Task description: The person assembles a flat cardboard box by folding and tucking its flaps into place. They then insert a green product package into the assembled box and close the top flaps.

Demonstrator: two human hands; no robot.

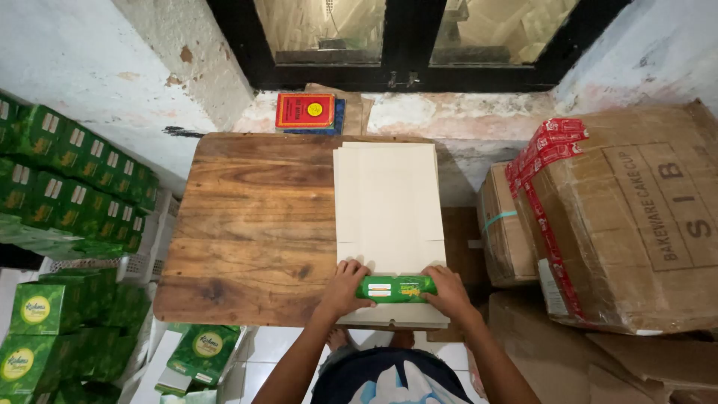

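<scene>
Stretching away ahead of both hands, a wooden table [254, 217] fills the middle of the view. Off to the right of the right hand stand large brown cardboard cartons [636, 224], one bound with red tape. Out to the left of the left hand, stacks of green boxes [71, 187] rise against the wall and spread down toward the floor. Just beyond the fingers lies a pile of flat cream cardboard sheets [387, 202], reaching from the hands to the table's far edge. Well past that pile, a small red packet [305, 111] sits on the ledge. Between the hands is a folded green carton [396, 288], lying across the near end of the sheets. The left hand [345, 288] is curled closed around its left end; the right hand [449, 292] grips its right end likewise.
</scene>
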